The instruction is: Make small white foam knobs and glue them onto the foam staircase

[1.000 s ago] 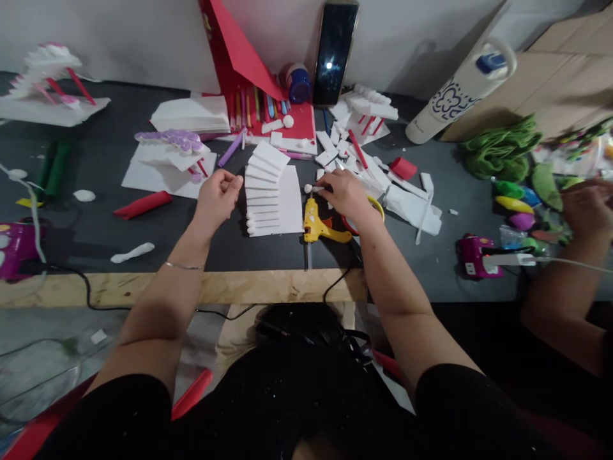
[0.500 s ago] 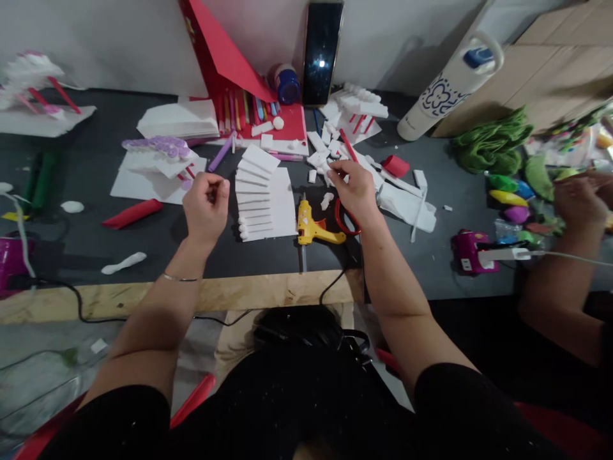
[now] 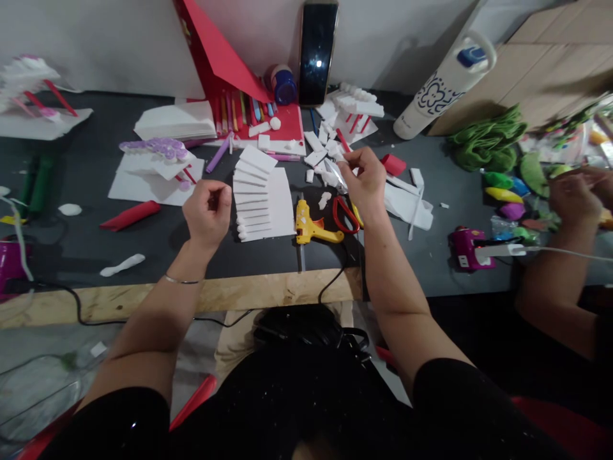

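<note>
My left hand (image 3: 208, 214) hovers just left of a fan of white foam strips (image 3: 253, 191) stepped over a white card base (image 3: 282, 207). Its fingers are curled with thumb against index; anything inside is hidden. Above a heap of white foam scraps (image 3: 316, 156), my right hand (image 3: 364, 182) pinches thumb and index together, and what lies between the tips is too small to make out. Beneath it are scissors with red looped handles (image 3: 345, 217), partly covered by the hand. A yellow glue gun (image 3: 309, 225) lies between the hands, right of the card.
A phone (image 3: 317, 54) leans on the wall beside a blue-lidded jar (image 3: 284, 85). Small foam models (image 3: 158, 156) stand left and back. At right are a white bottle (image 3: 435, 89), a purple power socket (image 3: 469, 248) and another person's hand (image 3: 575, 195). A wooden strip (image 3: 268, 291) edges the table.
My right hand has lifted slightly and shifted right over the scraps, showing more of the scissors. My left hand keeps nearly the same place and stays curled. The view has shifted slightly.
</note>
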`<state>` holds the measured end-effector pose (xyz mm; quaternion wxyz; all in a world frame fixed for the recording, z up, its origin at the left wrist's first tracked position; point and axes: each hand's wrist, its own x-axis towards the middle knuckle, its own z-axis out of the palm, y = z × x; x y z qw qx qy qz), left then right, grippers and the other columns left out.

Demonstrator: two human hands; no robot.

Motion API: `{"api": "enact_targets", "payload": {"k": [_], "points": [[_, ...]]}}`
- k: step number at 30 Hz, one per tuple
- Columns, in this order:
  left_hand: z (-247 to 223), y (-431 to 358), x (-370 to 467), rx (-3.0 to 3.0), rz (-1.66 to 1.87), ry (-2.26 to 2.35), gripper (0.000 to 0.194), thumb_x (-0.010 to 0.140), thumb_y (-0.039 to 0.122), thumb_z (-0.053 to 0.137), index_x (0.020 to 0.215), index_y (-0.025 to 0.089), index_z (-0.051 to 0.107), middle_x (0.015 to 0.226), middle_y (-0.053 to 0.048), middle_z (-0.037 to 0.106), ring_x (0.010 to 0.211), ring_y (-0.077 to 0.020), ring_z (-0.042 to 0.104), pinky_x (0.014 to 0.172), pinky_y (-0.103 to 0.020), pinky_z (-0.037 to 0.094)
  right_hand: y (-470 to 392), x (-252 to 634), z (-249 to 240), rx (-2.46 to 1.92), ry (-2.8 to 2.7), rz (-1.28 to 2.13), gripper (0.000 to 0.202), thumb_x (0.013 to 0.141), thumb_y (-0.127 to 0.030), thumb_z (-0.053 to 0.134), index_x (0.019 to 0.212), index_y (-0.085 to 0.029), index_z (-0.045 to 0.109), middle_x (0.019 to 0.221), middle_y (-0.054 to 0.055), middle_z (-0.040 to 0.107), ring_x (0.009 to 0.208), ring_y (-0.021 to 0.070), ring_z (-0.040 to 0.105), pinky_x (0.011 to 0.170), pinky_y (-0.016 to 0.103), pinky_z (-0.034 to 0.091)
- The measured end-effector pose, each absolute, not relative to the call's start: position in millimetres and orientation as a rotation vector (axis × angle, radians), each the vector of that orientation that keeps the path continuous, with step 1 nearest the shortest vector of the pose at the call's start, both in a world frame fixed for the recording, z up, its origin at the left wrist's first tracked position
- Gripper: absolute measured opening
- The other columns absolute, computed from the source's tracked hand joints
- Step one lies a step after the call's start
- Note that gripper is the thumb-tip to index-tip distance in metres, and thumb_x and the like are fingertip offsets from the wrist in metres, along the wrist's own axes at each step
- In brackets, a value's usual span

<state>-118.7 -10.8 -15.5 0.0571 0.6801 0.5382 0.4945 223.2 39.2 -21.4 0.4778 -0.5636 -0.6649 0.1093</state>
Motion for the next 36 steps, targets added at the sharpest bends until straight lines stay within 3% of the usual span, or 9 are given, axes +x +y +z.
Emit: {"api": "enact_targets", "payload": {"k": [4,13,21,25,30,36], "points": [[-16,-12,-118,2.031,1.481,1.651,0.029,0.098,0.051,0.054,0.091,0.025,0.061,0.078,-0.004,0.065,0.065,-0.0172,0.061,0.063,-0.033,0.046,44,234,-23,-1.365,-1.564,0.253,0.014,0.097,-0.040,0.064,0.102,-0.026,0.065,0.089,0.002,0.071,0.082,0.0173,0.067,0.077,0.035,0.055],[-18,-12,-116,2.087,1.494,1.677,0.029,0.098,0.050,0.054,0.089,0.025,0.062,0.078,-0.004,0.067,0.064,-0.0172,0.060,0.061,-0.034,0.046,42,225,-27,-1.462,-1.667,0.341,0.014,0.091,-0.020,0.061,0.104,-0.025,0.064,0.095,0.003,0.072,0.085,0.0185,0.069,0.082,0.036,0.055],[-18,-14,-117,2.078,1.454,1.660,0.028,0.098,0.051,0.054,0.093,0.025,0.064,0.078,-0.004,0.067,0.064,-0.0178,0.060,0.063,-0.035,0.048,35,202,-16,-1.688,-1.984,0.039,0.025,0.099,-0.021,0.051,0.115,-0.023,0.071,0.125,0.014,0.071,0.119,0.0314,0.062,0.107,0.051,0.048],[-19,-14,-116,2.098,1.385,1.728,0.035,0.098,0.056,0.050,0.090,0.025,0.064,0.078,-0.005,0.068,0.064,-0.0178,0.060,0.062,-0.034,0.048,36,179,-7,-1.799,-2.102,-0.037,0.027,0.103,-0.030,0.051,0.103,-0.019,0.075,0.114,0.017,0.070,0.121,0.0369,0.058,0.107,0.056,0.044],[-16,-17,-114,2.147,1.366,1.727,0.036,0.098,0.056,0.050,0.088,0.025,0.064,0.078,-0.005,0.069,0.063,-0.0172,0.061,0.062,-0.032,0.049,53,170,-18,-1.816,-2.118,0.035,0.017,0.093,-0.032,0.069,0.089,-0.016,0.073,0.109,0.020,0.070,0.121,0.0422,0.057,0.106,0.063,0.041],[-13,-21,-113,2.145,1.375,1.679,0.034,0.099,0.053,0.051,0.087,0.024,0.063,0.078,-0.005,0.069,0.064,-0.0160,0.060,0.065,-0.031,0.050,62,181,-38,-1.734,-1.974,0.133,0.015,0.088,-0.026,0.073,0.075,-0.022,0.065,0.097,0.015,0.071,0.108,0.0362,0.062,0.102,0.060,0.045]]}}
